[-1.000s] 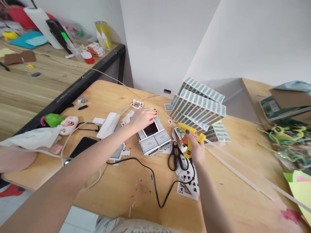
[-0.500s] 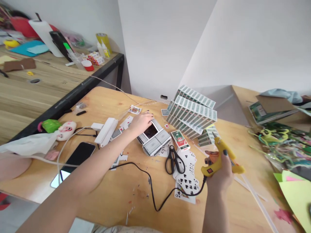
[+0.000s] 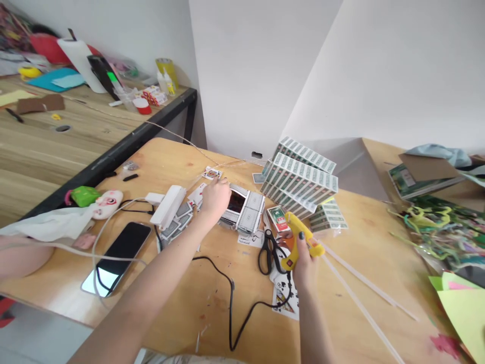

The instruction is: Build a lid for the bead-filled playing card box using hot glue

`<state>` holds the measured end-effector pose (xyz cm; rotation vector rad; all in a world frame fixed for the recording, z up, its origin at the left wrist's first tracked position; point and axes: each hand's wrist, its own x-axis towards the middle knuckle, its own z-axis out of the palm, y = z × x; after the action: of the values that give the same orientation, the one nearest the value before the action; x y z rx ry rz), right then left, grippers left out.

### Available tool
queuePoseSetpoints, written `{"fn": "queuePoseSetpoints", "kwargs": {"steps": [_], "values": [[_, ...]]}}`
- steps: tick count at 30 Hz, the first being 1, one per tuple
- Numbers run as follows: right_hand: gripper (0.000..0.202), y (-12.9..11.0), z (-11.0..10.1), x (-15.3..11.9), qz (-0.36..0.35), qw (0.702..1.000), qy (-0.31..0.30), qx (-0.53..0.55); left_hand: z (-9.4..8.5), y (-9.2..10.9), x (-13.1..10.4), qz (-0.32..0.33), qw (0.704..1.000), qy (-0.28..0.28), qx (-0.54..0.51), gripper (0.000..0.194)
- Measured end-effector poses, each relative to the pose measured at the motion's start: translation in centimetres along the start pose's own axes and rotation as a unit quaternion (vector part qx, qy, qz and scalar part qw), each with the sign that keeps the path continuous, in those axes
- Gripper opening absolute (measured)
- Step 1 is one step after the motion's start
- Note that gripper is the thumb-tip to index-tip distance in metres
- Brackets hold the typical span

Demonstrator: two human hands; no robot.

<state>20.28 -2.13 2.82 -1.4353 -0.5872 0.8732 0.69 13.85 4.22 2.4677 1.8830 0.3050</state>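
Observation:
A box built from grey-backed playing cards [image 3: 250,212] sits in the middle of the wooden table, with a dark opening in its top. My left hand [image 3: 216,198] is closed at its left side, the fingertips bent over the edge and partly hidden. In my right hand [image 3: 306,260] is a yellow hot glue gun [image 3: 299,237], fingers wrapped round its handle and its front pointing toward the card box. Black-handled scissors [image 3: 270,253] lie just left of the glue gun. Under and beside them are loose playing cards [image 3: 286,293] and a green-and-red card pack [image 3: 278,218].
Stacked rows of card packs [image 3: 299,177] stand behind on the right. The glue gun's black cord [image 3: 232,303] loops across the table front. A phone [image 3: 118,255] and white cables lie left. Long clear glue sticks [image 3: 364,303] extend right. A second table [image 3: 113,131] stands back left.
My right hand has brought the glue gun leftward, closer to the card box. The card box has turned, and my left hand has shifted to its left side.

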Motion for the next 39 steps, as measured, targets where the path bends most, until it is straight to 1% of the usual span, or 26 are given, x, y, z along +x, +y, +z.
{"fn": "queuePoseSetpoints", "kwargs": {"steps": [2,4,6,8,12,17,22,25,28,30,33,35,37,39], "values": [[0.036,0.2,1.0,-0.3,0.000,1.000,-0.024,0.014,0.1,0.0,0.0,0.006,1.000,-0.005,0.003,0.028],[0.036,0.1,1.5,-0.5,0.006,0.999,-0.047,0.013,0.3,0.0,0.0,0.007,1.000,-0.005,0.000,0.029],[0.035,-0.1,1.6,-0.6,0.006,0.997,-0.072,-0.002,0.5,-0.1,0.0,0.007,1.000,-0.001,0.001,0.030],[0.035,-0.2,1.5,-0.6,0.003,0.996,-0.085,-0.012,0.8,-0.1,0.0,0.011,1.000,0.001,0.012,0.032],[0.036,0.1,1.2,-0.6,0.013,0.998,-0.068,0.006,1.1,0.0,0.1,0.020,0.999,0.002,0.031,0.034],[0.037,0.4,1.2,-0.6,0.028,0.999,-0.043,0.012,0.9,-0.1,0.1,0.016,1.000,0.005,0.006,0.033],[0.036,0.2,2.1,-0.8,0.036,0.996,-0.066,0.053,0.4,-0.1,0.0,0.002,1.000,0.005,-0.022,0.029],[0.033,0.3,2.4,-0.9,0.032,0.995,-0.080,0.050,0.3,-0.2,-0.2,-0.002,0.999,0.013,-0.041,0.028],[0.033,0.5,2.0,-0.8,0.031,0.996,-0.076,0.043,0.2,-1.0,-0.4,0.009,0.997,0.023,-0.067,0.027],[0.033,0.7,1.7,-0.8,0.033,0.996,-0.073,0.046,0.2,-2.0,-0.5,0.029,0.994,0.023,-0.098,0.029],[0.034,0.8,1.5,-0.8,0.040,0.994,-0.083,0.057,0.2,-3.9,-0.6,0.076,0.983,0.005,-0.166,0.041],[0.035,0.7,1.8,-1.0,0.048,0.992,-0.095,0.066,0.4,-5.0,-0.7,0.104,0.973,-0.009,-0.204,0.047],[0.039,0.5,2.3,-1.3,0.059,0.990,-0.109,0.069,0.6,-5.5,-0.8,0.111,0.967,-0.004,-0.231,0.050],[0.042,0.4,2.8,-1.5,0.063,0.989,-0.117,0.065,0.8,-5.4,-1.0,0.092,0.964,0.012,-0.249,0.051]]}}
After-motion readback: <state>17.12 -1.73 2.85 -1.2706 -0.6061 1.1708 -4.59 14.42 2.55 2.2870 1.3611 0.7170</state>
